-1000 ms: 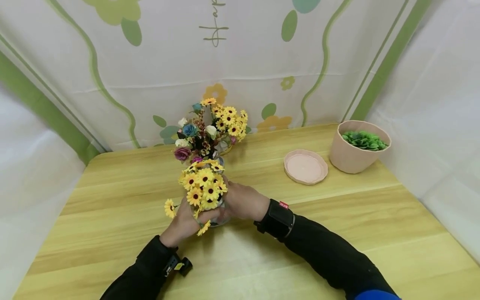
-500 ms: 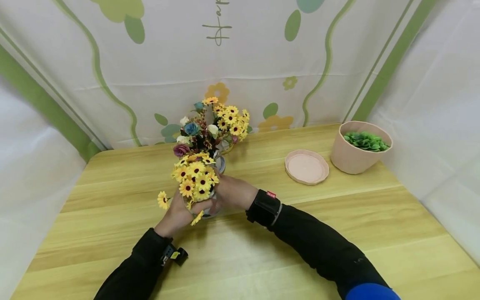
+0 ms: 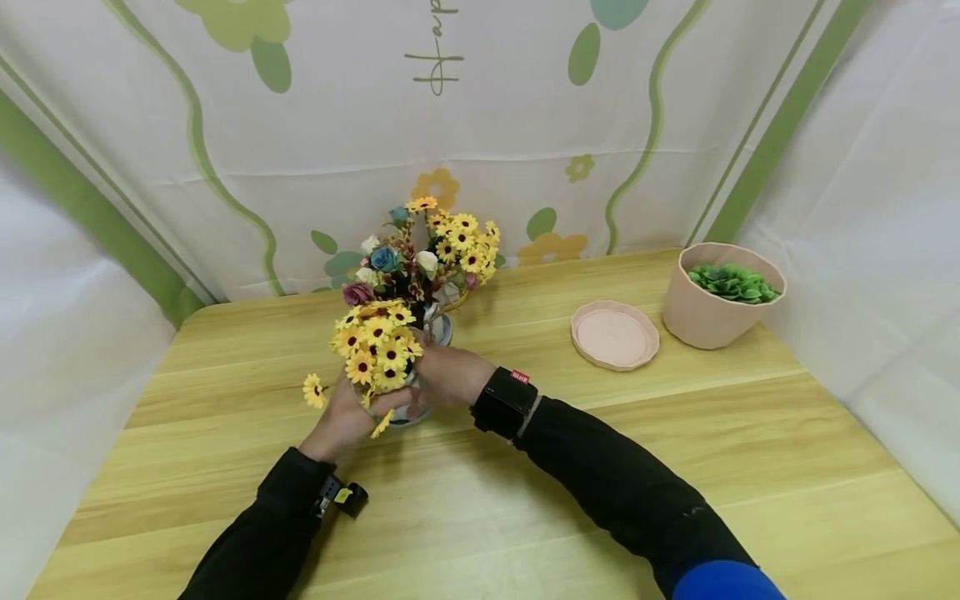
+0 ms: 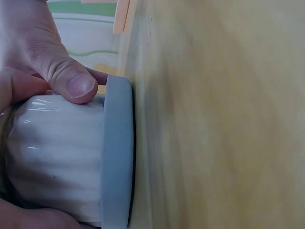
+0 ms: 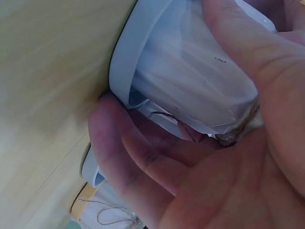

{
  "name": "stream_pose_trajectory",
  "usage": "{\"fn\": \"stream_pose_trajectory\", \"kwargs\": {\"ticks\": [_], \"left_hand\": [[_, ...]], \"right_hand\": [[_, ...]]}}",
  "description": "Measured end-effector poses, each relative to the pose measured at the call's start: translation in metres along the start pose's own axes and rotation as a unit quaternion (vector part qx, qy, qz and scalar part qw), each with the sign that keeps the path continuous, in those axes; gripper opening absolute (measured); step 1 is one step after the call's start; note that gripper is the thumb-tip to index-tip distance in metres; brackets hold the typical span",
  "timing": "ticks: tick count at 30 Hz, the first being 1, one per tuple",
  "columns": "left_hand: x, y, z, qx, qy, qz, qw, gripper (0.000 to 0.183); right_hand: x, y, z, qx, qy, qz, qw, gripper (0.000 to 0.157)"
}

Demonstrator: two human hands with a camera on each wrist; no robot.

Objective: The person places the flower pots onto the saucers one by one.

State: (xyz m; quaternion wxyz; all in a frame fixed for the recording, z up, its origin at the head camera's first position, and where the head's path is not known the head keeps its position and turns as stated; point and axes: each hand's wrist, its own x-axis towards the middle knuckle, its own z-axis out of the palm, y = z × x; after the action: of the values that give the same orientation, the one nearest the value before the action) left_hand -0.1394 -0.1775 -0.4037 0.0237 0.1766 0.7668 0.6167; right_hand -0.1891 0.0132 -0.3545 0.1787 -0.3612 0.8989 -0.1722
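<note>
A bunch of small yellow daisies [image 3: 375, 342] stands in a white ribbed flowerpot [image 4: 57, 157] tied with twine. The pot sits in a grey-blue saucer [image 4: 116, 152], which is on or very near the tabletop. My left hand [image 3: 341, 421] grips the pot from the left, its thumb on the pot wall just above the saucer. From the other side my right hand [image 3: 453, 373] curls around the pot; its fingertips reach down beside the saucer rim in the right wrist view. In the head view, blossoms and hands hide most of the pot.
Close behind stand a bouquet of blue, white and purple roses [image 3: 385, 260] and another yellow daisy bunch [image 3: 467, 246]. Rightward are a round pink saucer [image 3: 615, 335] and a pink planter [image 3: 701, 317] with green leaves [image 3: 731, 283]. A patterned cloth [image 3: 510, 125] backs the wooden table [image 3: 525, 517].
Both hands have moved left and slightly away from me with the daisy flowerpot between them. The other flowers, pink saucer and planter stay where they were, apart from a slight view shift.
</note>
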Motion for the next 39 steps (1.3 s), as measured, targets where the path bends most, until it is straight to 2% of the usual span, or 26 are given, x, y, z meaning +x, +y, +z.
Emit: {"fn": "stream_pose_trajectory", "kwargs": {"ticks": [2, 5, 7, 9, 12, 14, 18, 22, 26, 30, 35, 39], "left_hand": [[0.001, -0.001, -0.003, 0.002, 0.000, -0.005, 1.0000, 0.060], [0.001, -0.002, -0.007, 0.013, 0.000, -0.014, 0.9998, 0.061], [0.002, -0.002, -0.010, 0.016, -0.002, -0.017, 0.9997, 0.061], [0.002, -0.003, -0.013, 0.022, -0.004, -0.019, 0.9996, 0.059], [0.002, -0.004, -0.018, 0.024, -0.006, -0.026, 0.9993, 0.058], [0.001, -0.005, -0.021, 0.037, -0.001, -0.037, 0.9987, 0.059], [0.001, -0.006, -0.027, 0.051, 0.009, -0.051, 0.9974, 0.062], [0.002, -0.008, -0.032, 0.052, 0.005, -0.050, 0.9974, 0.056], [0.002, -0.009, -0.037, 0.040, -0.004, -0.049, 0.9980, 0.048], [0.003, -0.011, -0.042, 0.019, -0.002, -0.058, 0.9982, 0.043], [0.004, -0.012, -0.050, 0.014, 0.003, -0.067, 0.9976, 0.046], [0.006, -0.012, -0.056, 0.017, 0.004, -0.057, 0.9982, 0.048]], "right_hand": [[0.004, 0.000, 0.000, -0.005, -0.001, 0.008, 1.000, 0.068], [0.010, -0.002, 0.001, -0.019, -0.012, 0.021, 1.000, 0.044], [0.014, -0.004, 0.001, -0.018, -0.017, 0.025, 0.999, 0.048], [0.017, -0.006, 0.000, -0.023, -0.018, 0.029, 0.999, 0.044], [0.021, -0.009, 0.000, -0.032, -0.013, 0.038, 0.999, 0.053], [0.023, -0.012, -0.001, -0.040, -0.012, 0.045, 0.998, 0.053], [0.026, -0.018, -0.001, -0.043, -0.008, 0.048, 0.998, 0.045], [0.028, -0.022, -0.001, -0.063, 0.002, 0.046, 0.997, 0.032], [0.032, -0.026, -0.002, -0.099, 0.004, 0.041, 0.994, 0.031], [0.038, -0.031, -0.002, -0.114, 0.007, 0.054, 0.992, 0.033], [0.045, -0.037, -0.001, -0.155, 0.021, 0.064, 0.986, 0.038], [0.049, -0.041, -0.002, -0.176, 0.029, 0.063, 0.982, 0.041]]}}
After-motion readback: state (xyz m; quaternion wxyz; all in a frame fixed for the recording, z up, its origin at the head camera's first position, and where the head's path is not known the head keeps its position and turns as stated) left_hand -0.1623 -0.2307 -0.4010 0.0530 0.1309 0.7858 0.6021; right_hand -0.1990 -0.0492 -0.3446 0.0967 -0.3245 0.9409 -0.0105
